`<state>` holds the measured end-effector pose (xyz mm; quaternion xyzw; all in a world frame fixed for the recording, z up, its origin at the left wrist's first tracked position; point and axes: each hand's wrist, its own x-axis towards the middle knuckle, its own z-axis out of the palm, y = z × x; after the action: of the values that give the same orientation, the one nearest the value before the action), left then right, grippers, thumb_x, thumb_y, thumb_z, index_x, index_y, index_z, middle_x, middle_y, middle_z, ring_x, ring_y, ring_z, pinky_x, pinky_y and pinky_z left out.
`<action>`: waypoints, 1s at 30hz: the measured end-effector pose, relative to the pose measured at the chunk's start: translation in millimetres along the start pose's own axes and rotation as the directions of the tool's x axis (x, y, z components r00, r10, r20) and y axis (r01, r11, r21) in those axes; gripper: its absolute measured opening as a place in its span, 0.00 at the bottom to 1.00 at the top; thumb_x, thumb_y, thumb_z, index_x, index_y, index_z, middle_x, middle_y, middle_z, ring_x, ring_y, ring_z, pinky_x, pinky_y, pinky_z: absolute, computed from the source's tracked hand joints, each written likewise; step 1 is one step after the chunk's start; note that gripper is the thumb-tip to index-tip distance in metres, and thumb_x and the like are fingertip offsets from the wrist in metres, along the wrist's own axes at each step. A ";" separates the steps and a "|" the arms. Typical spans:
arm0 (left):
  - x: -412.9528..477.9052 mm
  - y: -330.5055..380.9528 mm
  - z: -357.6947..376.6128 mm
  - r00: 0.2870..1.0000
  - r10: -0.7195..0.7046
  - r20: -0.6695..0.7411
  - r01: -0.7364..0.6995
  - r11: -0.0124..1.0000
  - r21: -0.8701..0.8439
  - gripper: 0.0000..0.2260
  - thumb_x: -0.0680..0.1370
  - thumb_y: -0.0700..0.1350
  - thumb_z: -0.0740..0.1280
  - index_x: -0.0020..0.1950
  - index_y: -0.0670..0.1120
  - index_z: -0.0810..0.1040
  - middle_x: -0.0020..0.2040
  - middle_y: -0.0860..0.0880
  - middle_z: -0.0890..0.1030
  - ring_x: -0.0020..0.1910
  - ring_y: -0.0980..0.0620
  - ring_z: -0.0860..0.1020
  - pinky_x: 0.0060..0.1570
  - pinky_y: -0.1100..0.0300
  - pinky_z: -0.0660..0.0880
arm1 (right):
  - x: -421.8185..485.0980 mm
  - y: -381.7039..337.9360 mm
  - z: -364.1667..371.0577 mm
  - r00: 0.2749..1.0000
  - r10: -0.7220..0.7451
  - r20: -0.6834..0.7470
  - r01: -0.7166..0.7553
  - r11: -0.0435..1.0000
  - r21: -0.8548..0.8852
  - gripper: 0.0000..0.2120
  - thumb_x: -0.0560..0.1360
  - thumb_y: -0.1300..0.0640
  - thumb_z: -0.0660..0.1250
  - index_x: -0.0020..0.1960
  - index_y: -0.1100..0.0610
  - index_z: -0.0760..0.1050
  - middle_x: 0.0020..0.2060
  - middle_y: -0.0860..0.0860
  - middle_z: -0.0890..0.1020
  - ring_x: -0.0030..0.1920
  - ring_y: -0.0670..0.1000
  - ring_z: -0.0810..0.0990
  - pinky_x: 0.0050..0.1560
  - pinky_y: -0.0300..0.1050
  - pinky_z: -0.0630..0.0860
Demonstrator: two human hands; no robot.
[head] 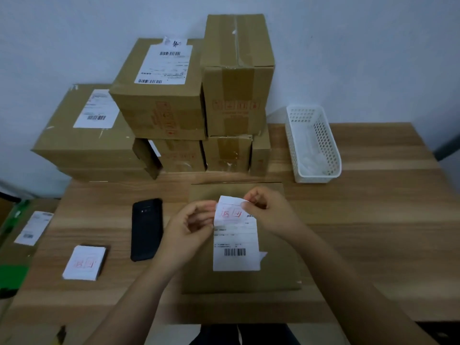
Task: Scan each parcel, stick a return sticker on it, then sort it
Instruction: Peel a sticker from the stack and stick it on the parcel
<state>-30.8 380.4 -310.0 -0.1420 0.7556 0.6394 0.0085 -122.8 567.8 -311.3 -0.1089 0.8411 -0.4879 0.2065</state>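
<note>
A flat brown parcel lies on the wooden table in front of me, with a white shipping label and barcode on top. Above the label's upper end I hold a white return sticker with red characters. My left hand pinches its left edge and my right hand pinches its upper right corner. A stack of the same stickers lies at the left of the table. A black phone lies between that stack and the parcel.
Several cardboard boxes are piled at the back left against the wall. A white plastic basket stands at the back right. Another labelled parcel lies lower down, left of the table.
</note>
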 end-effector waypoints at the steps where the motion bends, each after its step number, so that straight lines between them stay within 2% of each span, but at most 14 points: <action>1: -1.6 -3.9 -3.1 1.000 -0.013 -0.004 0.013 1.000 -0.003 0.16 0.74 0.33 0.70 0.59 0.48 0.78 0.53 0.53 0.83 0.52 0.59 0.81 0.47 0.69 0.77 | -4.0 -1.3 5.5 1.000 0.001 -0.004 -0.001 1.000 -0.001 0.01 0.77 0.55 0.68 0.48 0.52 0.77 0.42 0.47 0.83 0.42 0.45 0.82 0.39 0.35 0.76; 3: -3.8 -11.8 -9.0 0.998 -0.032 -0.049 0.033 0.999 0.009 0.15 0.74 0.39 0.72 0.58 0.50 0.78 0.54 0.54 0.82 0.50 0.60 0.81 0.45 0.69 0.76 | -10.1 -4.9 16.7 1.000 -0.003 0.000 0.003 1.000 -0.012 0.02 0.78 0.55 0.67 0.50 0.52 0.77 0.43 0.47 0.83 0.42 0.46 0.82 0.38 0.36 0.77; 5: -5.3 -18.3 -14.0 0.990 -0.040 -0.132 0.043 0.999 0.022 0.09 0.75 0.42 0.72 0.54 0.50 0.80 0.49 0.53 0.82 0.48 0.58 0.81 0.43 0.66 0.77 | -14.8 -10.0 27.9 1.000 -0.004 -0.001 0.004 1.000 -0.011 0.04 0.78 0.55 0.66 0.52 0.53 0.76 0.45 0.47 0.82 0.43 0.45 0.82 0.35 0.34 0.76; 8: -4.2 -28.0 -22.1 0.971 -0.055 -0.234 0.061 0.998 0.019 0.02 0.76 0.44 0.71 0.48 0.49 0.81 0.44 0.52 0.83 0.48 0.54 0.81 0.46 0.57 0.80 | -18.6 -16.5 43.8 0.998 0.027 -0.063 -0.024 0.998 0.058 0.08 0.78 0.56 0.67 0.56 0.49 0.74 0.47 0.45 0.79 0.44 0.42 0.80 0.33 0.30 0.74; 12: 1.2 -38.6 -31.5 0.959 -0.130 -0.250 0.115 0.991 -0.073 0.02 0.77 0.46 0.70 0.48 0.49 0.81 0.47 0.50 0.84 0.49 0.53 0.82 0.52 0.46 0.80 | -15.8 -16.1 59.9 0.986 0.126 -0.109 -0.118 0.990 0.079 0.08 0.78 0.50 0.66 0.55 0.50 0.75 0.48 0.44 0.79 0.47 0.44 0.79 0.37 0.31 0.72; 16: 11.5 -43.2 -34.8 0.947 -0.172 -0.270 0.147 0.983 -0.110 0.02 0.77 0.46 0.70 0.48 0.49 0.81 0.47 0.50 0.84 0.50 0.54 0.82 0.50 0.50 0.81 | -4.3 -13.3 69.2 0.992 0.102 -0.076 -0.102 0.995 0.008 0.09 0.79 0.49 0.63 0.47 0.53 0.77 0.44 0.46 0.82 0.45 0.46 0.80 0.40 0.35 0.72; 19: 24.5 -41.2 -34.2 0.939 -0.115 -0.325 0.124 0.992 0.007 0.01 0.77 0.45 0.69 0.47 0.50 0.80 0.46 0.53 0.83 0.49 0.57 0.81 0.40 0.65 0.79 | 10.2 -15.1 71.2 0.994 0.088 -0.065 -0.091 0.995 -0.041 0.10 0.80 0.48 0.61 0.45 0.52 0.74 0.42 0.47 0.81 0.42 0.47 0.79 0.39 0.36 0.72; 20: 29.3 -40.5 -33.6 0.935 -0.098 -0.340 0.122 0.991 0.049 0.00 0.78 0.45 0.69 0.47 0.51 0.80 0.46 0.54 0.82 0.48 0.58 0.81 0.37 0.67 0.77 | 15.9 -15.0 71.5 0.995 0.077 -0.068 -0.082 0.993 -0.087 0.10 0.81 0.49 0.60 0.45 0.52 0.74 0.41 0.47 0.80 0.41 0.47 0.78 0.38 0.36 0.71; 22: 40.2 -40.9 -32.5 0.930 -0.084 -0.359 0.127 0.987 0.097 0.01 0.78 0.47 0.69 0.48 0.51 0.79 0.45 0.56 0.82 0.47 0.60 0.81 0.37 0.66 0.78 | 28.6 -12.6 72.8 0.996 0.041 -0.083 -0.056 0.981 -0.184 0.10 0.81 0.49 0.59 0.45 0.52 0.72 0.41 0.48 0.78 0.40 0.46 0.76 0.38 0.36 0.69; 24: 51.7 -42.3 -31.2 0.924 -0.078 -0.374 0.143 0.978 0.150 0.02 0.78 0.47 0.68 0.48 0.51 0.79 0.45 0.57 0.81 0.46 0.61 0.80 0.39 0.64 0.80 | 41.3 -8.5 74.7 0.993 -0.023 -0.113 -0.007 0.965 -0.262 0.10 0.81 0.49 0.59 0.44 0.51 0.71 0.42 0.47 0.75 0.43 0.46 0.75 0.45 0.41 0.71; 26: 62.6 -44.8 -30.3 0.919 -0.070 -0.389 0.157 0.968 0.197 0.03 0.79 0.47 0.67 0.49 0.50 0.79 0.45 0.57 0.80 0.46 0.60 0.80 0.40 0.63 0.80 | 52.1 -3.2 77.3 0.988 -0.078 -0.130 0.027 0.934 -0.356 0.10 0.80 0.49 0.60 0.42 0.51 0.70 0.43 0.46 0.73 0.46 0.47 0.73 0.53 0.46 0.67; 30: 77.1 -54.2 -27.8 0.920 -0.016 -0.392 0.135 0.951 0.278 0.03 0.79 0.47 0.67 0.47 0.49 0.78 0.44 0.56 0.80 0.46 0.59 0.80 0.40 0.60 0.79 | 63.2 6.5 83.2 0.980 -0.128 -0.151 0.041 0.876 -0.480 0.10 0.80 0.48 0.60 0.42 0.51 0.69 0.46 0.47 0.71 0.49 0.48 0.69 0.52 0.44 0.58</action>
<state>-87.9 330.1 -372.2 -0.2914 0.8244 0.4761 -0.0938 -141.3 482.1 -368.7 -0.1489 0.9444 -0.2832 0.0759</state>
